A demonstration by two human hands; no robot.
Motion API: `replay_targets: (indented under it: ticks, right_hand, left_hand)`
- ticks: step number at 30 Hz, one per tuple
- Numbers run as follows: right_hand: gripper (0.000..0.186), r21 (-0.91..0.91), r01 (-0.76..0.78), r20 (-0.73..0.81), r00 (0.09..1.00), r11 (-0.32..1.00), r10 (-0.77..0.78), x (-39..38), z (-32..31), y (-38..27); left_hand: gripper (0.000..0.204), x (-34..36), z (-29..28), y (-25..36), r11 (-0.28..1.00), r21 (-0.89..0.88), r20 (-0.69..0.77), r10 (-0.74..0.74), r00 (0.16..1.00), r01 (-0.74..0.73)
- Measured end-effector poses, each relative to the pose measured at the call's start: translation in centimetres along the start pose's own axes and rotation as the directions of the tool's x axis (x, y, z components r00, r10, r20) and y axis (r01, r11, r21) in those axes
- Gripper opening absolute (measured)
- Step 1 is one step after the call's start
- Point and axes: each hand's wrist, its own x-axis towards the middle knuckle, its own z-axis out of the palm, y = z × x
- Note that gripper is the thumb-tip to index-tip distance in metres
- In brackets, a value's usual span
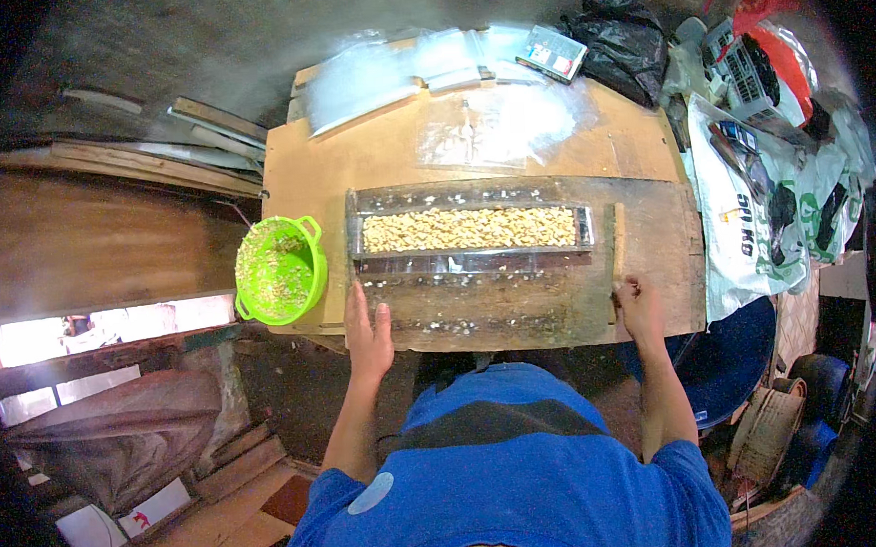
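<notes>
hands at a long clear tray [472,262] of pale kernels [467,229] on a wooden board [374,159]

flat box [552,52] and black bag [623,40] at the far edge, green colander [280,271] left — left hand [368,335] flat, fingers spread, beside the tray's near-left corner; right hand [638,309] curled on a thin wooden stick [618,251] at the tray's right end.

One head view only, worn up high, looking almost straight down past a blue shirt [505,466] onto a wooden table [374,159] close below. Wide fisheye: edges bent toward a dark rim, floor clutter at both sides. Forearms entering from the lower edge. No second view for overlap.
</notes>
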Motion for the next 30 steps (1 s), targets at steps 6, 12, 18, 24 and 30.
replay_targets:
  ticks: [6,12,18,24,30]
  right_hand:
    - [0.019,0.216,0.245,-0.223,0.955,0.945,-0.197,-2.1,-0.4,-8.4]
    - [0.03,0.122,0.47,-0.073,0.883,0.874,-0.464,-2.6,2.7,-15.4]
    - [0.032,0.274,0.157,0.683,0.662,0.949,-0.307,-8.4,5.5,-14.1]
    - [0.039,0.246,-0.021,0.738,0.653,0.969,-0.173,-14.8,10.6,-6.5]
    - [0.043,0.144,-0.199,0.721,0.692,0.969,0.035,-18.8,12.9,-1.0]
  left_hand:
    - [0.072,1.8,-1.1,-0.6,0.996,-0.038,0.035,0.088,0.996,-0.087]
    - [0.073,3.4,-1.7,-1.4,0.985,-0.073,0.048,0.162,0.986,-0.158]
    - [0.076,4.8,-1.9,-2.5,0.979,-0.13,0.069,0.167,0.984,-0.157]
    - [0.079,6.8,-1.8,-3.0,0.965,-0.156,0.114,0.229,0.967,-0.211]
    - [0.08,8.4,-2.0,-2.7,0.962,-0.128,0.161,0.261,0.952,-0.242]
